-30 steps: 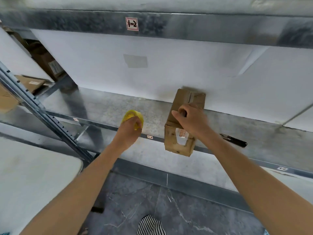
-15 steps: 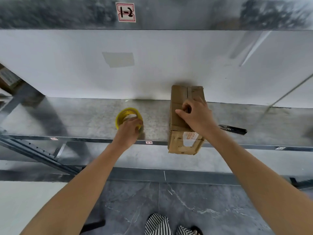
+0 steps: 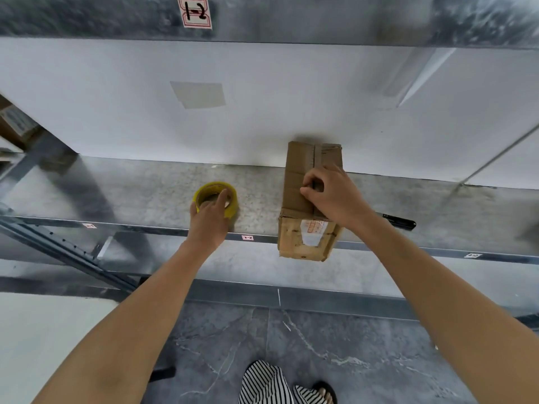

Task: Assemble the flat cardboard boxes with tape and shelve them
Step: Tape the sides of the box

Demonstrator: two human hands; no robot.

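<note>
**Box and tape on the metal shelf**

A person's left hand [image 3: 208, 220] grips a yellow tape roll [image 3: 216, 186] on the metal shelf [image 3: 145, 193], one finger across its core. The right hand [image 3: 335, 193], fingers curled, pinches the top seam of a cardboard box [image 3: 299, 170] lying against the white wall [image 3: 262, 118], its near end overhanging the shelf edge.
</note>
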